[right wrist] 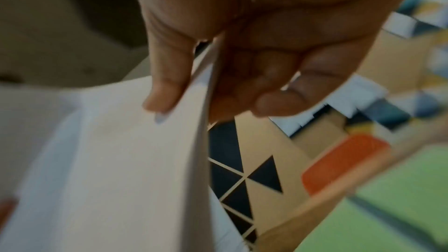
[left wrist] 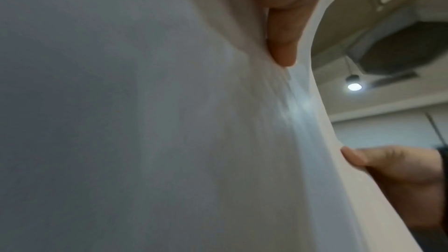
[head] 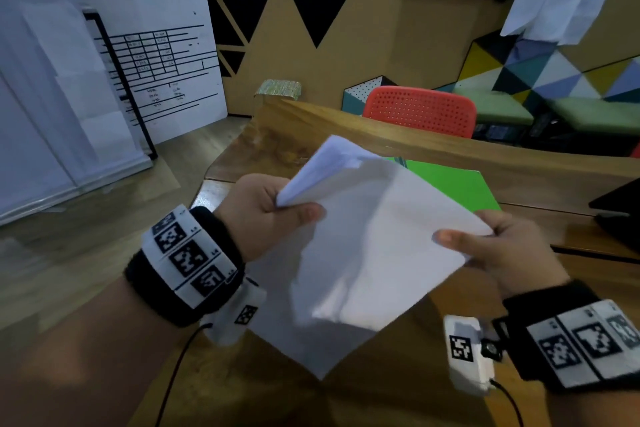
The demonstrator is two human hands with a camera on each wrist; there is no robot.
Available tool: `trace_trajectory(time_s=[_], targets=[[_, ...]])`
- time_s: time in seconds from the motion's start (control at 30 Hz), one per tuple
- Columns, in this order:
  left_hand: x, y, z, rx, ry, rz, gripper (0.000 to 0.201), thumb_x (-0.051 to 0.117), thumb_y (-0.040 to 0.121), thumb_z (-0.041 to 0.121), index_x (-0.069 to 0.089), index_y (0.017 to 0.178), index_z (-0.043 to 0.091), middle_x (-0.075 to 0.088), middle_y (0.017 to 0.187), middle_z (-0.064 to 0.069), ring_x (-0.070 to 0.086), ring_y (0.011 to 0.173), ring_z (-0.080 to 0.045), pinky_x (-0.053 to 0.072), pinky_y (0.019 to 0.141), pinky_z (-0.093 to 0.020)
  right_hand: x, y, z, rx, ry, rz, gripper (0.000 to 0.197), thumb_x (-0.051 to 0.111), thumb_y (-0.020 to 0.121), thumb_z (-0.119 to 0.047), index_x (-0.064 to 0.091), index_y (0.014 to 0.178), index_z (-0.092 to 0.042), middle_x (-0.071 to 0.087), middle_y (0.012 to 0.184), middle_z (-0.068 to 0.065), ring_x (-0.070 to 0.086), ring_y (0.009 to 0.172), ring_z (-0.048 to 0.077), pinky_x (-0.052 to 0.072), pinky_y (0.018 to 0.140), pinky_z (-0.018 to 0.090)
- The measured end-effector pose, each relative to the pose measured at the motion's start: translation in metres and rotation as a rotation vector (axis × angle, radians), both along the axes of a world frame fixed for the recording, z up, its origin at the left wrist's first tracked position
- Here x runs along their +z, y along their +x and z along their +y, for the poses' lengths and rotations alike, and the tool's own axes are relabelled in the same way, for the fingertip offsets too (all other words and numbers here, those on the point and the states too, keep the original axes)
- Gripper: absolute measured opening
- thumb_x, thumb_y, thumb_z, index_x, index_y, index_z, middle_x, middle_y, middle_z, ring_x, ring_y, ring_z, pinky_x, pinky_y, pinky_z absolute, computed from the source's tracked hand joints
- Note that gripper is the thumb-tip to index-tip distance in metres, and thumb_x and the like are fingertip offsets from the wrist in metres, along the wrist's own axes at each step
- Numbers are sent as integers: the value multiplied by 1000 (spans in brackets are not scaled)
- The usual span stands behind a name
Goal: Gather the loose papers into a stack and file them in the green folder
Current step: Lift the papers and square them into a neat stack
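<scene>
The stack of white papers (head: 374,239) is held up in the air above the wooden table (head: 433,149), on the near side of the green folder (head: 453,187), caught between both hands. The left hand (head: 258,215) grasps the stack's left corner, thumb on the upper face and the other fingers underneath; in the left wrist view its thumb (left wrist: 285,32) presses into the sheets (left wrist: 169,122), whose edges fan apart a little just there. The right hand (head: 509,250) pinches the stack's right corner, thumb lying across the top sheet; the right wrist view shows that thumb (right wrist: 167,76) on the upper face of the papers (right wrist: 116,150) and the curled fingers (right wrist: 281,101) under them. One more white sheet (head: 298,343) lies flat on the table below the held stack, on the side away from the folder. The folder lies flat and closed on the table, its near part hidden behind the papers; I cannot tell whether anything is in it. Beyond the folder, past the table's far edge, stands a red perforated chair (head: 420,109), and to the folder's right a dark object (head: 620,208) rests at the table's edge.
</scene>
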State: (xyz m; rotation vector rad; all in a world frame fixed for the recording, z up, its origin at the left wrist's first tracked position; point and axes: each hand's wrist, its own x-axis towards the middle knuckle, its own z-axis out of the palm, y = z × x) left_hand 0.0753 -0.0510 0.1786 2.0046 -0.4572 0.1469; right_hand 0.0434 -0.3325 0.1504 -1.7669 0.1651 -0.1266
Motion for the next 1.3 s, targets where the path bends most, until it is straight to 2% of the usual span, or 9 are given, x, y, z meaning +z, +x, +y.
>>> trace_trajectory(time_s=[0.13, 0.23, 0.43, 0.57, 0.87, 1.0, 1.07, 1.2, 1.3], targets=[[-13, 1, -4, 159, -252, 132, 21, 75, 70, 22, 64, 57, 9, 63, 45, 8, 54, 42, -3, 45, 44, -16, -2, -1, 28, 53, 618, -229, 39, 69, 62, -10, 65, 100, -6, 75, 94, 12, 70, 84, 26, 59, 72, 36], [-29, -4, -15, 255, -289, 153, 21, 69, 79, 20, 59, 61, 23, 60, 40, 23, 56, 40, 8, 41, 39, -5, -8, -5, 54, -59, 461, -372, 36, 82, 55, -31, 74, 89, -21, 77, 90, -2, 71, 86, 18, 58, 77, 32], [-82, -14, -28, 419, -314, 335, 22, 72, 76, 27, 59, 59, 28, 62, 43, 18, 59, 50, -2, 48, 49, -18, -50, -3, 72, -277, 210, -293, 28, 71, 76, 2, 66, 81, -25, 70, 66, -28, 65, 64, -11, 51, 61, 9], [-90, -14, -32, 467, -365, 410, 24, 71, 78, 18, 60, 57, 20, 61, 60, 1, 57, 63, -22, 49, 63, -30, -56, -5, 69, -256, 274, -234, 24, 67, 77, 6, 66, 88, -15, 68, 58, -27, 63, 58, -13, 48, 55, 5], [-94, -13, -32, 412, -418, 447, 19, 70, 79, 20, 62, 63, 23, 65, 63, 6, 61, 68, -18, 51, 61, -25, -56, -8, 66, -249, 299, -224, 22, 66, 78, 7, 66, 94, -7, 67, 56, -28, 62, 57, -15, 46, 54, 3], [-79, -17, -28, 355, -477, 273, 22, 80, 58, 30, 66, 74, 22, 71, 58, 15, 68, 66, -15, 55, 59, -28, -53, -13, 63, -192, 304, -251, 26, 67, 76, 7, 66, 83, -18, 70, 61, -26, 64, 61, -12, 48, 56, 5], [-67, -16, -23, 238, -588, 140, 45, 74, 51, 34, 62, 93, 26, 75, 74, 15, 69, 67, -5, 57, 59, -24, -49, -15, 62, -155, 317, -265, 22, 77, 68, -9, 67, 84, -20, 73, 67, -21, 67, 65, -7, 51, 58, 10], [-43, -12, -17, 88, -680, 110, 48, 68, 57, 33, 57, 104, 33, 76, 89, 7, 71, 78, -11, 59, 66, -26, -40, -15, 55, -182, 347, -287, 72, 80, 33, -69, 71, 83, -17, 74, 76, -2, 66, 77, 21, 53, 68, 31], [-41, -8, -20, 133, -699, 126, 35, 64, 60, 32, 63, 95, 32, 77, 82, 4, 69, 73, -13, 55, 66, -29, -28, -10, 53, -159, 448, -313, 44, 77, 48, -60, 68, 68, -21, 63, 70, 3, 54, 68, 24, 39, 64, 31]])
